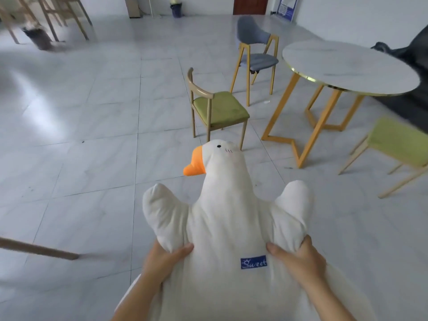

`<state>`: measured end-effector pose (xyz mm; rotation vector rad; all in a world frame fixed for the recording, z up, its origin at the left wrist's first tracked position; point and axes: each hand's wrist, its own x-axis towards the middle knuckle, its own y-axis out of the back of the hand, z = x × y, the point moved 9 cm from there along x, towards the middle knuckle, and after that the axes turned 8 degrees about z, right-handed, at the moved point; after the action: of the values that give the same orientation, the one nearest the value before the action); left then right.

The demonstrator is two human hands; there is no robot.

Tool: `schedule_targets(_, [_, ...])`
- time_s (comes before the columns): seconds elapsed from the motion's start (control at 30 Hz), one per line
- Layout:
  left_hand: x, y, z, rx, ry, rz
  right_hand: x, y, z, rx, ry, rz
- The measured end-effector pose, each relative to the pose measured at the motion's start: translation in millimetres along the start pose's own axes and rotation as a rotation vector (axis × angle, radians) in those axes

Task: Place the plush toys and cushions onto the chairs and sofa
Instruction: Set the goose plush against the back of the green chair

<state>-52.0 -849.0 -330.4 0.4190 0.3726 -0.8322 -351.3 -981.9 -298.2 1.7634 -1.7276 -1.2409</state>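
— What have you got in your hands?

— My left hand point(165, 258) grips the base of one wing of a big white plush goose point(222, 228), thumb on top and fingers curled underneath. My right hand point(298, 258) grips the base of the other wing the same way. I hold the goose out in front of me, above the tiled floor point(81, 158), its orange beak point(194, 164) pointing left and its head away from me. A blue label point(253, 262) reading "Sweet" sits on its body between my thumbs.

— What lies beyond it?

— Just past the goose's head stands a wooden chair with a green seat point(220, 110), its seat bare. Behind that is a grey chair on yellow legs point(257, 59), close to the far edge of a round white table point(347, 66) with a gold rim and yellow legs. At the table's near right side stands another green-seated chair point(398, 144), blurred. A dark sofa point(412, 54) shows at the right edge, behind the table.

— Anything else?

— A brown stick point(37, 249) pokes in low from the left, and a dark bin point(177, 9) stands by the far wall.
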Motion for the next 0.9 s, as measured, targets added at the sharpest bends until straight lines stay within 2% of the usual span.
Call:
schedule_targets(0.2, [138, -66, 57, 0.073, -0.002, -0.110, 123, -40, -55, 0.024, -0.068, -0.053])
schedule_targets(0.47, [345, -184, 263, 0.134, -0.205, -0.206, 330, 18, -189, 0.187, -0.114, 0.129])
schedule_targets(0.67, [453, -285, 307, 0.137, -0.153, -0.268, 476, 12, -218, 0.216, -0.197, 0.019])
schedule_targets(0.77, [509, -331, 334, 0.082, -0.116, -0.210, 569, 15, -251, 0.184, -0.162, -0.056])
schedule_targets(0.9, [576, -374, 397, 0.003, -0.085, -0.094, 698, 41, -324, 0.157, 0.002, -0.044])
